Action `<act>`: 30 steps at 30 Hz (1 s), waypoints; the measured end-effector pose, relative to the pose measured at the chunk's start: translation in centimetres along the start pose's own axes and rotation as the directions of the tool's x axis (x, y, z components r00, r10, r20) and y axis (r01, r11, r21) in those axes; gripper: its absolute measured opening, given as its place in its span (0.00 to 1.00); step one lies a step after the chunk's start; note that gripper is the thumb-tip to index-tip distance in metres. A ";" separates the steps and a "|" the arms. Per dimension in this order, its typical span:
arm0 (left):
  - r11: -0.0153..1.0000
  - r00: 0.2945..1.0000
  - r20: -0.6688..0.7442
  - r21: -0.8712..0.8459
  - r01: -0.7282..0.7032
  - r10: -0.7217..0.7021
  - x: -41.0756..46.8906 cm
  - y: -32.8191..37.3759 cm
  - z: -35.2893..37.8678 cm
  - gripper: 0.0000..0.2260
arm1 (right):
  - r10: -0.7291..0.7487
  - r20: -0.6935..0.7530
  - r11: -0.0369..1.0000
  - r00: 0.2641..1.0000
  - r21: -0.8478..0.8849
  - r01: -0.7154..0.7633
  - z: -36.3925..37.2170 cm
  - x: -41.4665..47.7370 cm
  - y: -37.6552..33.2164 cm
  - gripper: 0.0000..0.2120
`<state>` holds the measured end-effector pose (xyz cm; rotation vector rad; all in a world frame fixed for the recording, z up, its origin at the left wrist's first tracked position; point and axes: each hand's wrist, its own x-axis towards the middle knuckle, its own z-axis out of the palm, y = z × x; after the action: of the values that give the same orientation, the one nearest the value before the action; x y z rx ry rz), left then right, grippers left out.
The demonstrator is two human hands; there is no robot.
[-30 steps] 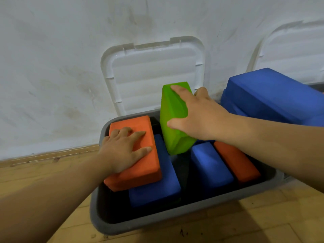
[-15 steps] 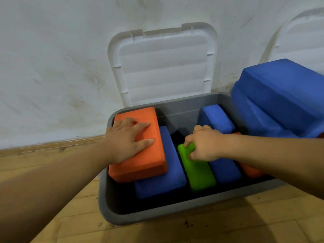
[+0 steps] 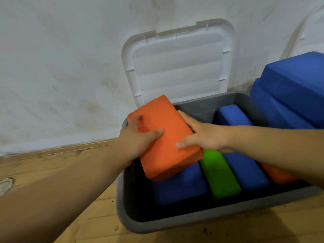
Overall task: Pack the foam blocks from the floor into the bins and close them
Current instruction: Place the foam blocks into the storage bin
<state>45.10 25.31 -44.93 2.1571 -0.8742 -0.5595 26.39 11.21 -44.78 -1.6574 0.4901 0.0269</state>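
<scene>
A grey bin [image 3: 175,223] stands on the wooden floor against the wall. Both hands hold an orange foam block [image 3: 164,135], tilted above the bin's left side: my left hand [image 3: 140,139] grips its left edge, my right hand [image 3: 205,137] its right edge. Under it lies a blue block [image 3: 180,186]. Beside that lie a green block [image 3: 219,176], another blue block [image 3: 245,171] and an orange block [image 3: 278,174], partly hidden by my right forearm. A further blue block [image 3: 233,114] lies at the back of the bin.
The bin's white lid [image 3: 177,67] leans open against the stained wall. Large blue blocks [image 3: 291,90] are piled at the right, over a second bin whose white lid [image 3: 313,30] shows at the frame's edge. A round metal fitting [image 3: 6,184] sits in the floor at left.
The green block went down into the bin and my right hand let go of it. That hand moved left onto the orange block, which both hands have lifted and tilted.
</scene>
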 end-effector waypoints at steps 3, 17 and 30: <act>0.982 0.992 -0.060 -0.149 -0.120 0.112 0.5 1.2 0.5 0.51 | -0.068 -0.085 0.986 0.994 -0.158 0.053 -2.3 -1.0 -2.9 0.53; 0.694 0.923 0.383 0.659 -0.289 0.021 1.4 -1.9 6.1 0.41 | 0.002 -0.366 0.489 0.930 -0.811 -0.321 -6.6 -5.8 -4.0 0.64; 0.683 0.919 0.395 0.669 -0.293 0.007 1.3 -1.9 5.8 0.40 | -0.693 -0.607 0.686 0.390 -0.721 0.096 -8.3 -6.1 -6.5 0.26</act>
<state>43.25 22.60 -50.23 2.6734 -1.7025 -0.6042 20.89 5.58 -35.51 -2.3297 0.8392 -1.2662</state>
